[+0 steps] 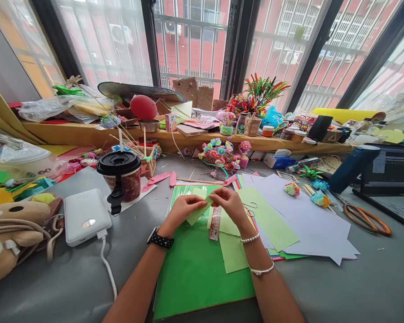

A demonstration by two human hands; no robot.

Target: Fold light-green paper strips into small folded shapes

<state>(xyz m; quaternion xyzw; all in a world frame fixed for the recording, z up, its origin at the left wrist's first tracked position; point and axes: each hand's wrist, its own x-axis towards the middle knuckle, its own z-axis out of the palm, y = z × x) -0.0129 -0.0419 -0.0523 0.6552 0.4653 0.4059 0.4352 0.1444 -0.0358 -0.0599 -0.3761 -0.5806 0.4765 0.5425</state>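
Between my two hands is a small piece of light green paper (199,214), held up above a green board (202,273). My left hand (186,211) pinches its left side with thumb and fingers. At its upper right, my right hand (229,205) has closed its fingertips on the same piece. A ruler with a red and white pattern (214,224) lies on the board just below my right hand. More light green paper (234,253) rests under my right wrist. Small scissors (251,208) are just right of that hand, partly hidden.
A lidded cup (119,177) and a white power bank (86,217) with its cable stand to the left. White sheets (299,211) spread to the right, near orange-handled scissors (366,220) and a laptop (390,179). Crochet-like flowers (218,152) sit behind the board, below a crowded windowsill.
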